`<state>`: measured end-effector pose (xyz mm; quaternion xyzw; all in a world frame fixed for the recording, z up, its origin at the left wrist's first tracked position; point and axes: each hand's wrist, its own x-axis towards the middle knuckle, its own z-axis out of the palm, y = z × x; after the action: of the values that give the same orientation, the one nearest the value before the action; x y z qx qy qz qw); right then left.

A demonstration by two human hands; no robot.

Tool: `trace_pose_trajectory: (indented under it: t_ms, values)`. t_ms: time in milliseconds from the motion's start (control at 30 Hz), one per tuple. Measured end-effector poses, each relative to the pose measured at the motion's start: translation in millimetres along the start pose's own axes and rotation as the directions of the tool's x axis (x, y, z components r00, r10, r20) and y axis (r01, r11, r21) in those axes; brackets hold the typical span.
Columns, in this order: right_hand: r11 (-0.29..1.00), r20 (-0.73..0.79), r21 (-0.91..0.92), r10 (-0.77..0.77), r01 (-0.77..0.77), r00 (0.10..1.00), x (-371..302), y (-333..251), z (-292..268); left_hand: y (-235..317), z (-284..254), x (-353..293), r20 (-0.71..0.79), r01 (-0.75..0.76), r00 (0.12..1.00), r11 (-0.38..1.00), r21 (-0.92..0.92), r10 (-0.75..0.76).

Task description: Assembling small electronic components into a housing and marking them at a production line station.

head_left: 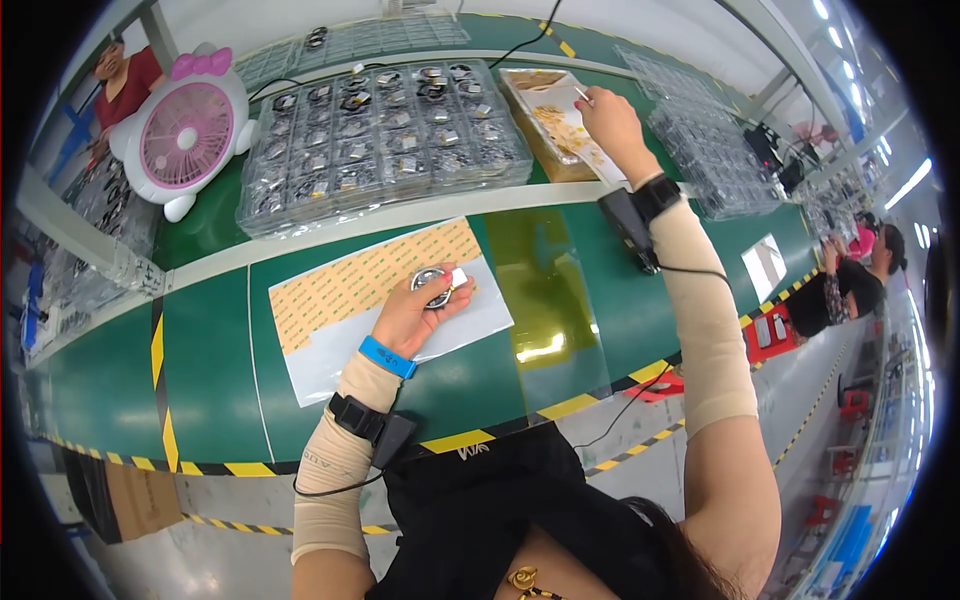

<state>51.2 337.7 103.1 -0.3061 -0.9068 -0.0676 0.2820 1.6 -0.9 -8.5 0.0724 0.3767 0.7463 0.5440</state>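
Observation:
My left hand (425,305) is closed on a small round silver part (430,288), held above the sheet of tan peel-off stickers (380,270). A white tab stands out beside the part at my fingertips. My right hand (613,125) reaches to the back and pinches a thin pale tool (584,97), whose kind is too small to make out. It is over the right edge of an open cardboard box (548,150), where a white sheet and many small tan pieces (560,125) lie. Whether the tool touches any of them cannot be seen.
Clear plastic trays (385,150) of small wired parts stand behind the metal rail (390,222). More trays (700,160) are stacked right. A pink-and-white fan (185,140) stands left. Yellow transparent film (540,280) lies on the green bench (210,370). Co-workers sit right and far left.

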Motion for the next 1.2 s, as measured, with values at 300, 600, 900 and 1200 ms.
trace_pose_trajectory:
  t_ms: [300, 600, 900, 1200]
  values:
    - [0.841, 0.297, 0.453, -0.455, 0.295, 0.839, -169, -125, -29, 20, -32, 8, -0.151, -0.336, 0.942, 0.863, -0.378, 0.300]
    - [-0.368, 0.053, 0.866, -0.606, -0.339, 0.793, -164, -185, -162, 26, -49, 7, -0.271, -0.363, 0.924, 0.844, -0.394, 0.271]
    - [-0.563, -0.025, 0.761, -0.521, -0.321, 0.853, -216, -137, -194, 24, -46, 1, -0.224, -0.340, 0.934, 0.885, -0.318, 0.278]
    - [-0.581, -0.104, 0.774, -0.510, -0.253, 0.854, -245, -114, -192, 23, -41, 6, -0.170, -0.325, 0.944, 0.888, -0.326, 0.283]
